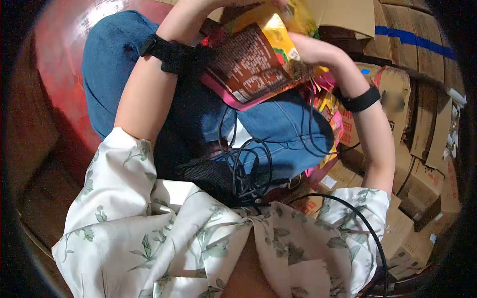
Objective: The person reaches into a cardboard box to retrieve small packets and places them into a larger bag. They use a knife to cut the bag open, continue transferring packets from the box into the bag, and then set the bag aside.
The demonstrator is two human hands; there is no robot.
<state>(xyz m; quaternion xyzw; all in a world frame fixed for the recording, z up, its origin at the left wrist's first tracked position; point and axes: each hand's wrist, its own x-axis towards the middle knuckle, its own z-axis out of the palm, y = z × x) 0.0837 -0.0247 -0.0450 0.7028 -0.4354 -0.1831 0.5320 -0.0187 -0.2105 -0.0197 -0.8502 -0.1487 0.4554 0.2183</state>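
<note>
A printed snack bag (251, 62), brown with yellow and a pink edge, is tilted above my lap. My right hand (304, 49) is closed at the bag's right side, its fingers mostly hidden by the bag. Along the top edge of the view, my left hand (248, 2) is largely cut off, close to the upper end of the bag and a shiny yellow packet (300, 17). How its fingers are placed does not show. More pink and yellow packets (328, 102) lie beyond my right knee.
Cardboard boxes (412, 44) are stacked at the right, one row with blue tape (415, 39). A black cable (248, 159) lies coiled on my lap and runs down to the right. A red surface (62, 64) is at the left. Black bands (360, 99) circle both forearms.
</note>
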